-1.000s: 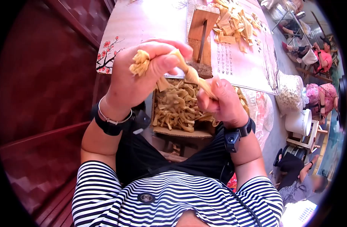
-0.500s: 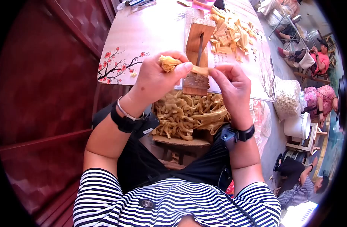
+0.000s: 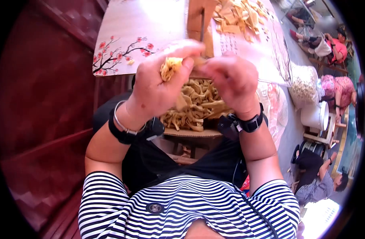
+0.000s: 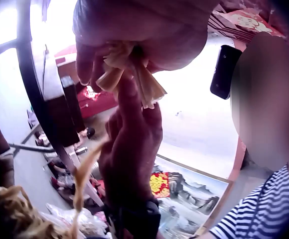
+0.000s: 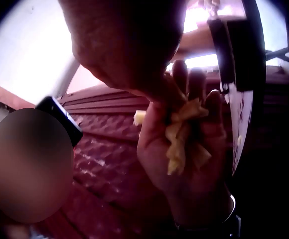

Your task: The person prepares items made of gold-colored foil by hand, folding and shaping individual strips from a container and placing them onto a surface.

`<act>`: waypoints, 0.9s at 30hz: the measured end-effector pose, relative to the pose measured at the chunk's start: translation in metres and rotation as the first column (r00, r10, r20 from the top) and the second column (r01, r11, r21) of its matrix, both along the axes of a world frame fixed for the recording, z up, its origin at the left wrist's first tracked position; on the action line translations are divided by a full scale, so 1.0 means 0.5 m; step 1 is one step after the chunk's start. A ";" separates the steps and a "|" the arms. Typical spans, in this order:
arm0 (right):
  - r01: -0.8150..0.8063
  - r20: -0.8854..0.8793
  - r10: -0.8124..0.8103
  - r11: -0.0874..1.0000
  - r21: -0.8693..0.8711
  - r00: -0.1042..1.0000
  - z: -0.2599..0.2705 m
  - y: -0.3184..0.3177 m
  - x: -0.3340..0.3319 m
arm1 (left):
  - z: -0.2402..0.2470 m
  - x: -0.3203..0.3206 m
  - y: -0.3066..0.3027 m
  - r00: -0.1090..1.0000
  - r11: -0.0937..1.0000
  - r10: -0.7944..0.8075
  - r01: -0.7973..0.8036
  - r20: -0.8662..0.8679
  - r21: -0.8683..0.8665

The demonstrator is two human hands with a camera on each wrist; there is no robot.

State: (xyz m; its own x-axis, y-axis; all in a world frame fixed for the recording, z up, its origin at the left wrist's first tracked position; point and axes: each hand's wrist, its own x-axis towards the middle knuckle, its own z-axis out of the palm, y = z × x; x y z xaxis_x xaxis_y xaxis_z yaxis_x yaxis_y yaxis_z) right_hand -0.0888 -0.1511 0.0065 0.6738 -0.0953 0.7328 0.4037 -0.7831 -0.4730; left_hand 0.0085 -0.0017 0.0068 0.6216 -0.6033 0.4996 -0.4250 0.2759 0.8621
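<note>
In the head view my left hand [image 3: 156, 81] grips a folded bundle of pale yellow strips [image 3: 170, 68], whose bunched end shows above the thumb. My right hand [image 3: 234, 79], blurred, pinches the strip between the two hands. Seen from the left wrist, strip ends [image 4: 147, 87] fan out under the left hand [image 4: 144, 30], with the right hand [image 4: 132, 159] touching them. From the right wrist, a knotted piece [image 5: 179, 142] lies against the left palm [image 5: 184, 174]. Below the hands is a cardboard box [image 3: 190, 132] of knotted strips [image 3: 194, 105].
A wooden block stand [image 3: 202, 24] rises from the table [image 3: 138, 24] beyond the hands, beside a pile of flat strips [image 3: 238, 16]. A red metal wall [image 3: 47, 99] is at the left. At the right are a white bucket [image 3: 316, 117], full bags [image 3: 302, 85] and several seated people.
Both hands, first raised apart with a knotted strip between them, have come closer together. The strip between them is now shorter in view, and the right hand has turned.
</note>
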 end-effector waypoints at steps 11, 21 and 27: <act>-0.013 -0.010 0.013 0.999 0.046 1.000 -0.014 0.009 -0.028 | -0.009 0.009 0.035 0.317 0.360 -0.879 0.931 -0.356 -0.060; 0.228 -0.254 0.721 0.136 0.964 0.645 -0.006 0.054 -0.038 | 0.018 -0.014 0.031 0.714 0.996 -0.056 -0.007 0.698 0.087; 0.113 -0.276 0.323 0.443 0.890 0.905 0.015 0.055 -0.048 | 0.004 0.008 0.022 0.857 0.995 0.021 -0.067 0.515 0.071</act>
State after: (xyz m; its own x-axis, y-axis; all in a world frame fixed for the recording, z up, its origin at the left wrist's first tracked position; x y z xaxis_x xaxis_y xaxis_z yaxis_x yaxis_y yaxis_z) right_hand -0.1128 -0.1237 0.0138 0.8992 -0.4375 -0.0040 0.0830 0.1796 -0.9802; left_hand 0.0126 0.0094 0.0090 0.3178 -0.6346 0.7045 -0.8235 0.1835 0.5368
